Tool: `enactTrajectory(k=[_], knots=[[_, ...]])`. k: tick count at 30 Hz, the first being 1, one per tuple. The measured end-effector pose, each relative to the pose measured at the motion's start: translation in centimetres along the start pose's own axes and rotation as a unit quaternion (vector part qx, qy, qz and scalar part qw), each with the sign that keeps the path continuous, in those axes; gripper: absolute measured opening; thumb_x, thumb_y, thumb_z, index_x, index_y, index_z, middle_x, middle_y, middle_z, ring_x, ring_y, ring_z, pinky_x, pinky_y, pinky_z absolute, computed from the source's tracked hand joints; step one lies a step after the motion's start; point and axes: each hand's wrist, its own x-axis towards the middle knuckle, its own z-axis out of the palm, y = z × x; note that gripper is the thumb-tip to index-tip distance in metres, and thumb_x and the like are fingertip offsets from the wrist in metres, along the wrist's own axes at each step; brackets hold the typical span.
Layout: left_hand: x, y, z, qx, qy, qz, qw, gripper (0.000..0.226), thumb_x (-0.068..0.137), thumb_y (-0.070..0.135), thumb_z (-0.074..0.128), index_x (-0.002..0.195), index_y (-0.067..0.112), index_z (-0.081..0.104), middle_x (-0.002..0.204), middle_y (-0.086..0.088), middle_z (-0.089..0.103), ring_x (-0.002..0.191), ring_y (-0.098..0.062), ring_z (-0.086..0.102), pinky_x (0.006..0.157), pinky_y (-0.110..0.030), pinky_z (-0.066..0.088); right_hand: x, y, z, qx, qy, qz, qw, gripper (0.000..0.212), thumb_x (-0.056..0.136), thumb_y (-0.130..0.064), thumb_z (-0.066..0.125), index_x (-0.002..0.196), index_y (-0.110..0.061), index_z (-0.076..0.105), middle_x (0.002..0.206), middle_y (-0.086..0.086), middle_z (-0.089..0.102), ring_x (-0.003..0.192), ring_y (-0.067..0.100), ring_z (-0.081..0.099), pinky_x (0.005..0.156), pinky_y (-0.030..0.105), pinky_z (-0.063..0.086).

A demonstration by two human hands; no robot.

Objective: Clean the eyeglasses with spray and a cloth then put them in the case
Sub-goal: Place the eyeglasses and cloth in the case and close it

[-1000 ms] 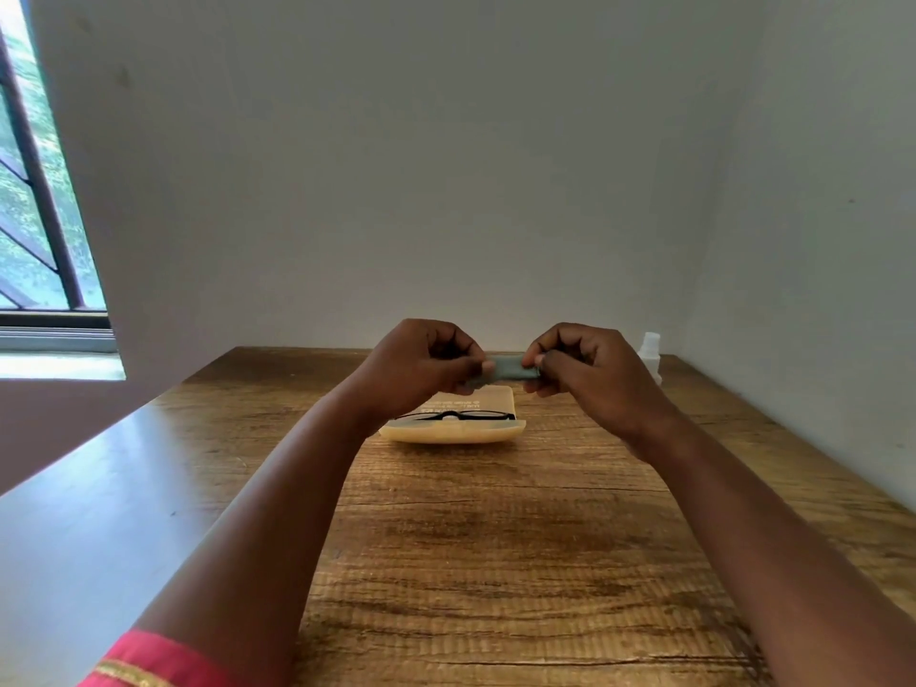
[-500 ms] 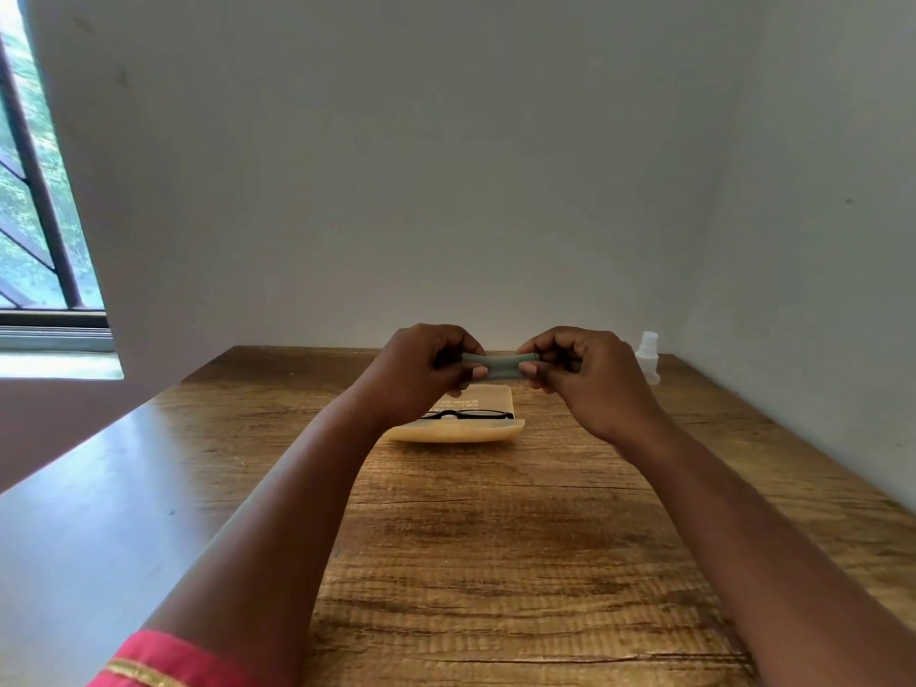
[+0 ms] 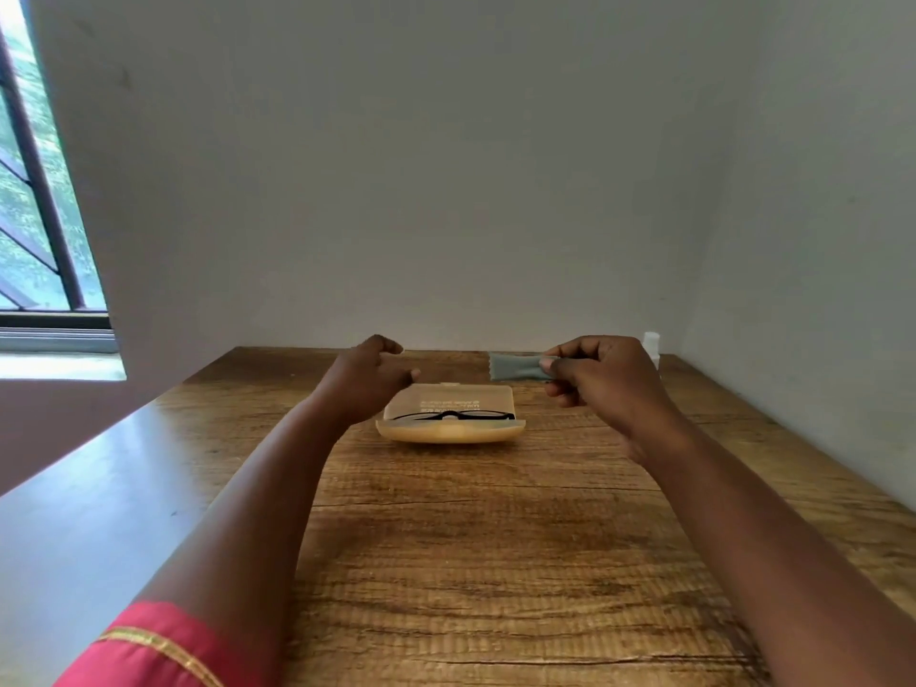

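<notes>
An open tan eyeglass case (image 3: 450, 431) lies on the wooden table (image 3: 495, 562), lid laid back. Black-framed eyeglasses (image 3: 458, 415) rest inside it. My right hand (image 3: 602, 376) pinches a folded grey-blue cloth (image 3: 515, 366) by its right end, above and to the right of the case. My left hand (image 3: 369, 376) hovers just left of the case, fingers loosely curled and holding nothing. A small white spray bottle (image 3: 652, 342) stands at the far right of the table, mostly hidden behind my right hand.
White walls close the table in at the back and on the right. A barred window (image 3: 34, 190) is at the left, beyond the table's left edge. Bare wood stretches between me and the case.
Both hands held the cloth together over the case. My left hand has let go and moved left; my right hand has carried the cloth to the right.
</notes>
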Motion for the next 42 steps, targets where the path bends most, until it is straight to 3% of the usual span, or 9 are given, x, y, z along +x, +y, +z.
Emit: enactTrajectory(k=[4, 10, 16, 23, 26, 30, 33, 37, 42], knots=[[0.1, -0.4, 0.8, -0.034, -0.067, -0.027, 0.997, 0.052, 0.092, 0.029, 0.066, 0.14, 0.018, 0.046, 0.134, -0.011, 0.054, 0.117, -0.024, 0.053, 0.094, -0.034, 0.044, -0.2, -0.2, 0.0, 0.014, -0.004, 0.026, 1.0, 0.004, 0.089, -0.009, 0.069, 0.089, -0.009, 0.073, 0.077, 0.007, 0.073, 0.062, 0.009, 0.068, 0.054, 0.019, 0.052], [0.0, -0.3, 0.5, 0.064, -0.04, 0.029, 0.997, 0.042, 0.091, 0.016, 0.067, 0.131, 0.019, 0.055, 0.121, -0.006, 0.059, 0.101, -0.017, 0.056, 0.078, -0.026, 0.045, -0.4, -0.3, 0.4, 0.032, -0.008, 0.056, 0.998, 0.006, 0.09, -0.01, 0.068, 0.09, -0.005, 0.072, 0.078, 0.011, 0.072, 0.063, 0.012, 0.067, 0.052, 0.02, 0.051], [-0.3, 0.8, -0.2, 0.158, -0.034, 0.071, 0.984, 0.034, 0.088, 0.01, 0.069, 0.12, 0.018, 0.064, 0.122, -0.003, 0.06, 0.108, -0.019, 0.058, 0.095, -0.036, 0.049, -1.0, -0.3, 1.2, 0.027, -0.034, 0.061, 0.997, 0.008, 0.091, -0.009, 0.066, 0.088, -0.005, 0.072, 0.075, 0.012, 0.072, 0.061, 0.012, 0.066, 0.053, 0.021, 0.053], [-0.5, 1.8, -1.1, 0.194, -0.017, 0.071, 0.978, 0.028, 0.087, 0.014, 0.069, 0.114, 0.02, 0.067, 0.118, -0.001, 0.062, 0.105, -0.019, 0.058, 0.09, -0.037, 0.051, -2.0, -0.7, 2.8, 0.063, -0.112, 0.06, 0.99, 0.005, 0.09, -0.008, 0.068, 0.086, -0.006, 0.071, 0.07, 0.009, 0.07, 0.056, 0.012, 0.064, 0.051, 0.022, 0.051], [-0.7, 1.9, -1.3, 0.211, -0.008, 0.067, 0.975, 0.029, 0.085, 0.015, 0.069, 0.114, 0.02, 0.067, 0.118, 0.0, 0.063, 0.106, -0.02, 0.059, 0.091, -0.041, 0.052, -2.4, -0.7, 3.8, 0.096, -0.165, 0.067, 0.979, 0.009, 0.089, -0.007, 0.068, 0.092, 0.001, 0.071, 0.068, 0.009, 0.068, 0.053, 0.011, 0.062, 0.047, 0.02, 0.047], [-0.8, 2.0, -1.4, 0.219, -0.004, 0.061, 0.974, 0.029, 0.085, 0.014, 0.07, 0.113, 0.021, 0.067, 0.117, 0.001, 0.064, 0.105, -0.019, 0.06, 0.089, -0.041, 0.053, -2.6, -0.1, 5.0, -0.036, -0.141, 0.02, 0.989, 0.011, 0.09, -0.012, 0.069, 0.092, -0.002, 0.07, 0.076, 0.012, 0.072, 0.047, 0.007, 0.059, 0.043, 0.019, 0.043], [-0.8, 2.1, -1.4, 0.22, -0.004, 0.061, 0.974, 0.029, 0.085, 0.013, 0.07, 0.113, 0.021, 0.067, 0.117, 0.002, 0.065, 0.105, -0.019, 0.061, 0.09, -0.04, 0.053, -2.4, 0.3, 5.3, -0.125, -0.102, -0.042, 0.986, 0.009, 0.09, -0.016, 0.069, 0.088, -0.007, 0.071, 0.071, 0.006, 0.072, 0.044, 0.003, 0.057, 0.044, 0.019, 0.045], [-0.9, 2.0, -1.3, 0.227, -0.005, 0.064, 0.972, 0.03, 0.086, 0.012, 0.068, 0.115, 0.021, 0.066, 0.119, 0.001, 0.064, 0.105, -0.018, 0.06, 0.087, -0.038, 0.053, -2.1, 0.8, 5.4, -0.2, -0.069, -0.096, 0.973, 0.008, 0.088, -0.022, 0.07, 0.081, -0.017, 0.072, 0.066, -0.005, 0.067, 0.056, 0.007, 0.062, 0.056, 0.025, 0.05], [-0.9, 2.0, -1.2, 0.233, -0.006, 0.065, 0.97, 0.03, 0.087, 0.013, 0.067, 0.117, 0.02, 0.065, 0.119, 0.001, 0.063, 0.104, -0.019, 0.059, 0.084, -0.035, 0.051, -1.7, 1.2, 5.6, -0.281, -0.057, -0.123, 0.95, 0.004, 0.086, -0.03, 0.07, 0.088, -0.027, 0.068, 0.071, -0.005, 0.064, 0.066, 0.013, 0.061, 0.054, 0.025, 0.039]])
